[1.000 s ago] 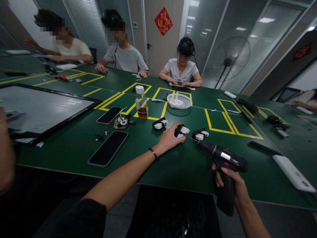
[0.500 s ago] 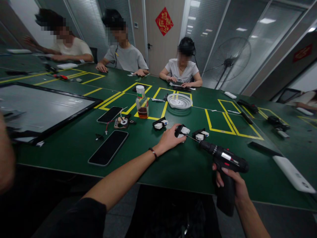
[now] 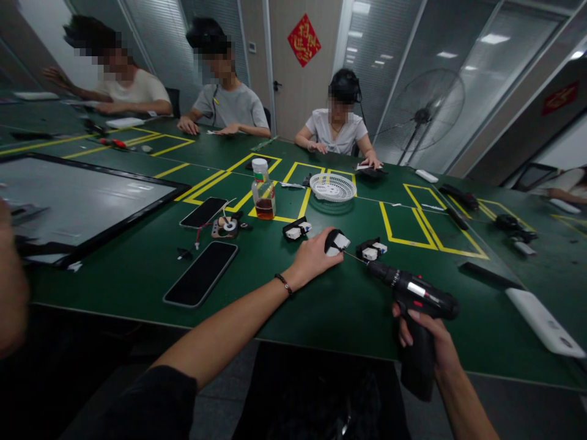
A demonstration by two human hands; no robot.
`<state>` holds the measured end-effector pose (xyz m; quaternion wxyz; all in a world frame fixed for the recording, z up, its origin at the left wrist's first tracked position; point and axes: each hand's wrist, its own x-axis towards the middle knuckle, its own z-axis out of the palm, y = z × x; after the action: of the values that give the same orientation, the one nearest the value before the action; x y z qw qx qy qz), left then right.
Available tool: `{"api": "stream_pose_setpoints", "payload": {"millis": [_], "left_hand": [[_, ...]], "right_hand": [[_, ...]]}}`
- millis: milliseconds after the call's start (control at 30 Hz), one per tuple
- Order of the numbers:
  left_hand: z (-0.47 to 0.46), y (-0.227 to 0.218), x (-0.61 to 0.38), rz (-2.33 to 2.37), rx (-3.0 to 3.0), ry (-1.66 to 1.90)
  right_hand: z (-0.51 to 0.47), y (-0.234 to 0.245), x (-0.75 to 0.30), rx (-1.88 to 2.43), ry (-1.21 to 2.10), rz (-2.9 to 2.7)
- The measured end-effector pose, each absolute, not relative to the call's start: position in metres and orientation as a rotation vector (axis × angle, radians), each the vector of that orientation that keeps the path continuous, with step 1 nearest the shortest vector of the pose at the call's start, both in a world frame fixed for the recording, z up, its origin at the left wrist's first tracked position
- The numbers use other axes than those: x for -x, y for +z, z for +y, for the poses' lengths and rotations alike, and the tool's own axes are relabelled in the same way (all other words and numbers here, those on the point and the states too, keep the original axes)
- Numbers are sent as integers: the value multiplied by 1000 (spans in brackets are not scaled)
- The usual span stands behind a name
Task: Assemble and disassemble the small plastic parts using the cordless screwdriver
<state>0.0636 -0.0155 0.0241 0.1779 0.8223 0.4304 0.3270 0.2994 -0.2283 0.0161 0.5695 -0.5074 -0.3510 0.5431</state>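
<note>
My left hand [image 3: 315, 255] is closed around a small black-and-white part [image 3: 338, 242] on the green table. In my right hand [image 3: 428, 333] is a black cordless drill [image 3: 413, 290], gripped by its handle. The drill's long thin bit [image 3: 354, 255] points left, its tip at or close to the held part; exact contact cannot be made out. Two similar black-and-white parts lie nearby: one [image 3: 297, 229] left of my left hand, the other [image 3: 372, 249] just beyond the drill's chuck.
Left of my hands lie two phones [image 3: 200, 275] [image 3: 204, 212] and a small wired component [image 3: 225, 227]. Farther back stand a bottle of dark liquid [image 3: 264, 194] and a white plastic basket [image 3: 333, 187]. A white power bank [image 3: 545, 321] lies right. Several people sit across the table.
The held part has tilted slightly in my left hand, and the drill has shifted a little left. Across the table, one person's hand has moved a dark item to the right.
</note>
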Motion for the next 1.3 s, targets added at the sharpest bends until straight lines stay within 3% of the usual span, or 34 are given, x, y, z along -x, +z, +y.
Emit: {"api": "stream_pose_setpoints", "payload": {"millis": [1300], "left_hand": [[-22, 25, -68, 1351, -2366, 851]], "right_hand": [[-229, 11, -301, 1173, 1266, -805]]}}
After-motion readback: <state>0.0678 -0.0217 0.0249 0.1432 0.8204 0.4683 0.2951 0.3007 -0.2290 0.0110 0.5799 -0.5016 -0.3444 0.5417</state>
